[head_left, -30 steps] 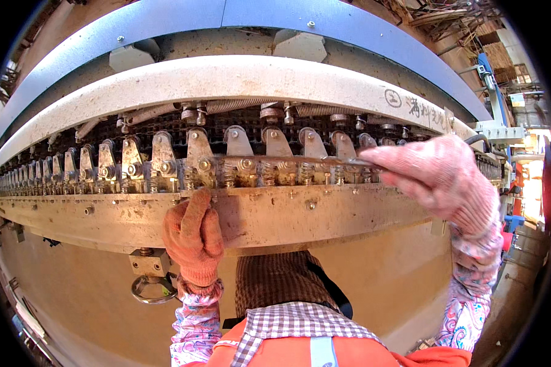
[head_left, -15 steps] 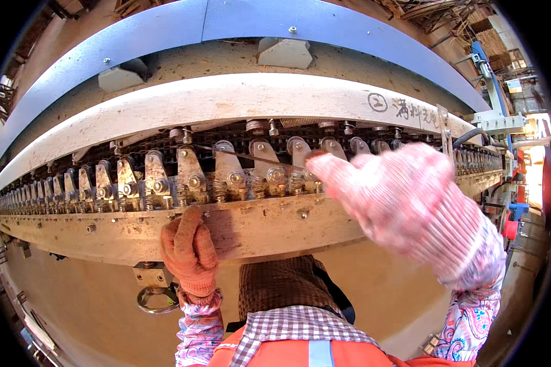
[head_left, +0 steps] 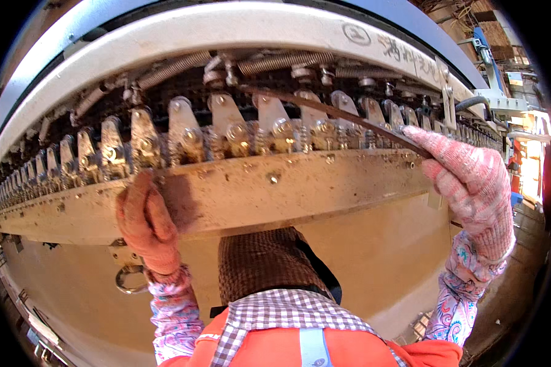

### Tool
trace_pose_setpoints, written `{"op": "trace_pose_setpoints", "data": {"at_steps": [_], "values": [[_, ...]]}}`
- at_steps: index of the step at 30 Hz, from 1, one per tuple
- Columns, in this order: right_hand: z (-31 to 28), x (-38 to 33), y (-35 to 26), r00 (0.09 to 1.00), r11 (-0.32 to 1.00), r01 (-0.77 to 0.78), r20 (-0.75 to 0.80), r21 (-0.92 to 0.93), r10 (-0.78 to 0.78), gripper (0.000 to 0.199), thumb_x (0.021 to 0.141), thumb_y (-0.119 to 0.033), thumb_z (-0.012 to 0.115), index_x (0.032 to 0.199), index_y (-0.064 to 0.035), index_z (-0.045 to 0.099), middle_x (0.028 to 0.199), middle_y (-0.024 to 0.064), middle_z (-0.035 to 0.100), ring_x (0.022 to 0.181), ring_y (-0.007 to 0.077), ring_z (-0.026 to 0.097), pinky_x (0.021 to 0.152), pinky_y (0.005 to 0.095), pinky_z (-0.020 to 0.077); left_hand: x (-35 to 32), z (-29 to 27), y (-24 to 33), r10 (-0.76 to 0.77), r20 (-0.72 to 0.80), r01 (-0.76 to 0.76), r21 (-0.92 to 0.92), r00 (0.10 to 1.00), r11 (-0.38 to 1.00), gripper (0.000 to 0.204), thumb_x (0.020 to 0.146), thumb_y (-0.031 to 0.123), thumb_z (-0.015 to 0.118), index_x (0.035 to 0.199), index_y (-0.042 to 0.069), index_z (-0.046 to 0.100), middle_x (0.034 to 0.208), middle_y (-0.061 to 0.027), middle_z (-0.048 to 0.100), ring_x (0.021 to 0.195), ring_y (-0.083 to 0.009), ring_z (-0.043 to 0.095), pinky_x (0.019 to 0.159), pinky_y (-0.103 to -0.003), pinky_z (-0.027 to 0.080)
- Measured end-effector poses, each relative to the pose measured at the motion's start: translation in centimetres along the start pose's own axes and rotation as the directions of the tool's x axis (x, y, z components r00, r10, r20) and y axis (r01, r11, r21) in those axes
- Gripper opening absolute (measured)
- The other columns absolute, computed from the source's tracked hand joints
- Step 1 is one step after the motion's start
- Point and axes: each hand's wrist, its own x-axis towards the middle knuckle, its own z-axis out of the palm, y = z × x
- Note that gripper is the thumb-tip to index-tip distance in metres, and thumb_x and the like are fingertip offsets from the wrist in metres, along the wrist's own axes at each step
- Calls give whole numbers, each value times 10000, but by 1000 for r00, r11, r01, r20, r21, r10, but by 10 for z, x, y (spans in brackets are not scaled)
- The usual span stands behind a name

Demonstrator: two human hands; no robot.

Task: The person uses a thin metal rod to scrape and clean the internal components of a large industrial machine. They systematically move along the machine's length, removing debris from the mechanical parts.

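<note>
Head view shows the left hand (head_left: 147, 220), its grip unclear, bent against the metal beam (head_left: 349, 177), while the right hand (head_left: 471, 183), the nearer one, pinches the right end of the thin dark strip (head_left: 343, 114), which slants left and far across the upright brackets (head_left: 273, 115).

Head cam is the left fisheye of a side-by-side pair on the wearer's head, pitched down, upright, unmirrored, straight edges bowing toward a black rim. It looks past the wearer's orange garment (head_left: 257, 353) at 6 o'clock and patterned sleeves (head_left: 177, 318) entering at 7 and 4, over a long metal beam (head_left: 239, 192) running roughly 9 to 3, up to a white rail (head_left: 226, 27) at 12. Range is close: left fingers (head_left: 144, 214) just below 9, right fingers (head_left: 444, 147) near 3, both large in view.
</note>
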Motion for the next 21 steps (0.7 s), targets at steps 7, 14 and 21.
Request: {"op": "trace_pose_setpoints", "data": {"at_steps": [7, 14, 21], "values": [[29, -7, 38, 978, 982, 41, -193, -185, -78, 339, 951, -83, 680, 1289, -86, 716, 1095, 169, 757, 961, 310, 749, 835, 364, 577, -6, 10, 1, -150, 16, 151, -77, 989, 986, 320, 1087, 76, 496, 1357, -34, 629, 1265, -96, 655, 1079, -160, 602, 985, -291, 477], [48, 4, 77, 934, 966, 204, -264, -161, -242, 284, 953, -182, 731, 1207, -56, 724, 956, 138, 745, 800, 269, 707, 745, 355, 568, -7, 18, 0, -119, -112, 118, -15, 987, 993, 308, 1064, 74, 502, 1304, -2, 680, 1164, -113, 681, 1020, -201, 623, 936, -328, 495], [67, 20, 81, 903, 913, 259, -256, -316, -345, 179, 993, -277, 645, 1017, -100, 642, 809, 86, 632, 678, 242, 629, 625, 355, 520, 2, 40, 0, -128, -114, 117, -93, 985, 989, 316, 1083, 124, 508, 1319, -12, 668, 1227, -130, 663, 1106, -219, 622, 1003, -329, 484]]}}
